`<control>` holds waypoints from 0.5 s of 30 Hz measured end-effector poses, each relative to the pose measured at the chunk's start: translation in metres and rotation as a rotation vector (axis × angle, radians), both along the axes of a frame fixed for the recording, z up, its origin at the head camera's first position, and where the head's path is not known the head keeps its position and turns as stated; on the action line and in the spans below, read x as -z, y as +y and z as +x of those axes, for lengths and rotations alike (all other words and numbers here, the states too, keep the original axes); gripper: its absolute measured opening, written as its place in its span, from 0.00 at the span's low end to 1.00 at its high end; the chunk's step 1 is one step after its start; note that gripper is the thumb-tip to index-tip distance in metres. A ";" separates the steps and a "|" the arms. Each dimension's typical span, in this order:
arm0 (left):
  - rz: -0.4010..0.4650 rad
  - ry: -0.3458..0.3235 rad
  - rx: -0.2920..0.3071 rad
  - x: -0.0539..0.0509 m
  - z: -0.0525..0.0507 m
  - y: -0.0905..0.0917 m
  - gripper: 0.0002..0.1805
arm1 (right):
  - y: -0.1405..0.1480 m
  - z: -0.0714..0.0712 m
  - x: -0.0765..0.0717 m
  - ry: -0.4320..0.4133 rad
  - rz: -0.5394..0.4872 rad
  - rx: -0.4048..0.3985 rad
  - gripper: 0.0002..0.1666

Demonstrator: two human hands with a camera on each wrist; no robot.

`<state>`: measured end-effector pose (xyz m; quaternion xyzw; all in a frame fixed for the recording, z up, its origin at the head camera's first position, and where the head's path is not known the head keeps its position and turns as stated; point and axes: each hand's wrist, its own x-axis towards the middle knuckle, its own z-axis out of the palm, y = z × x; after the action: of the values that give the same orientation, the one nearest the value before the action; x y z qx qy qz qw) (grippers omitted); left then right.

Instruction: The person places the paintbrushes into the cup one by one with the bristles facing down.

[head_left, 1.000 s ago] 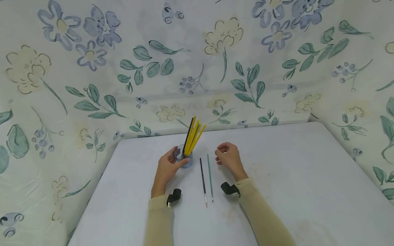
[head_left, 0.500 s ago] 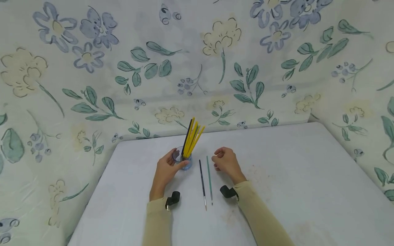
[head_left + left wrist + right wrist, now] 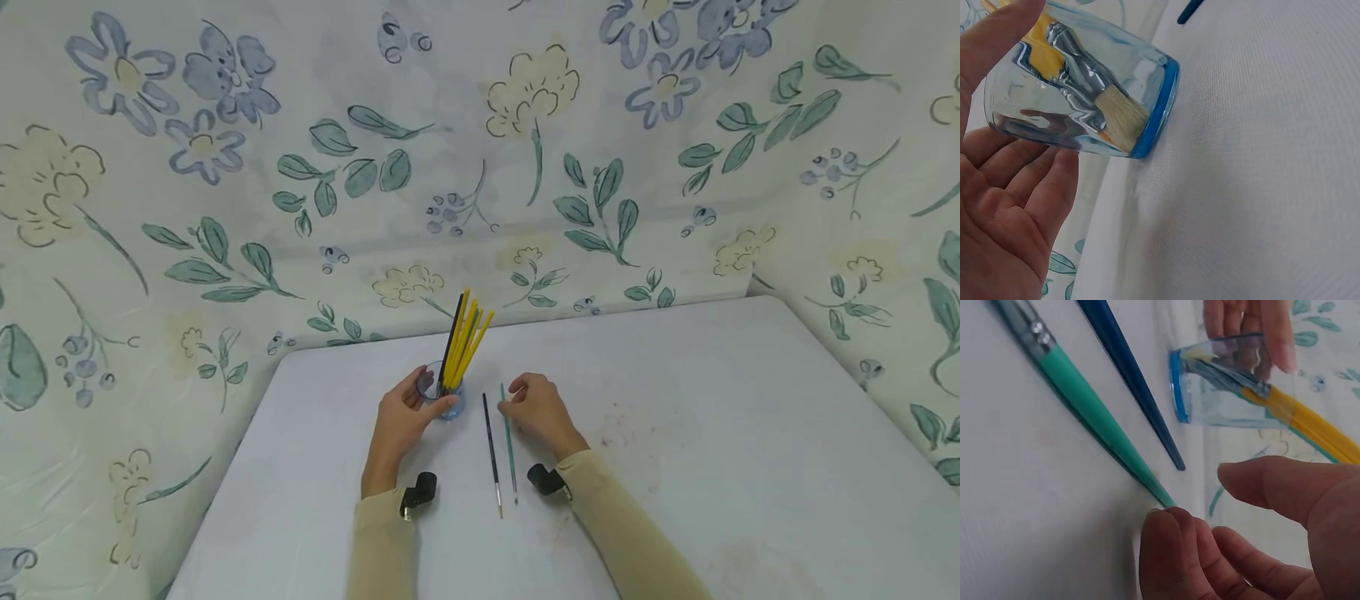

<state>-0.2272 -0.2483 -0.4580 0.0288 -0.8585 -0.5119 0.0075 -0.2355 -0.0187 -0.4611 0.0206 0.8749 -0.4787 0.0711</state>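
Observation:
My left hand [image 3: 405, 417] grips a clear glass [image 3: 1091, 81] with a blue base, thumb on one side and fingers on the other. Yellow-handled paintbrushes [image 3: 465, 342] and a dark one stand in it, bristles down. A green paintbrush [image 3: 1091, 406] and a dark blue paintbrush [image 3: 491, 450] lie side by side on the table, bristle ends toward me. At the tip of the green handle is my right hand [image 3: 543, 412], its fingertips at or against the handle. The thumb stays apart from those fingers, so nothing is pinched.
The white table [image 3: 712, 433] stretches out on both sides, with faint reddish specks to the right of my right hand. Behind it hangs a floral-patterned cloth [image 3: 510, 233]. Each sleeve carries a small black wrist camera [image 3: 420, 492].
My right hand has moved left and nearer to me, from beside the green paintbrush to its handle tip. My left hand keeps its grip on the glass.

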 end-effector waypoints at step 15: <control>-0.003 0.000 0.002 0.000 0.000 -0.001 0.53 | -0.014 0.007 0.000 -0.011 0.131 -0.068 0.25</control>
<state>-0.2276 -0.2491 -0.4582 0.0280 -0.8594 -0.5106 0.0070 -0.2285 -0.0327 -0.4606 -0.0022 0.9042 -0.4174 0.0905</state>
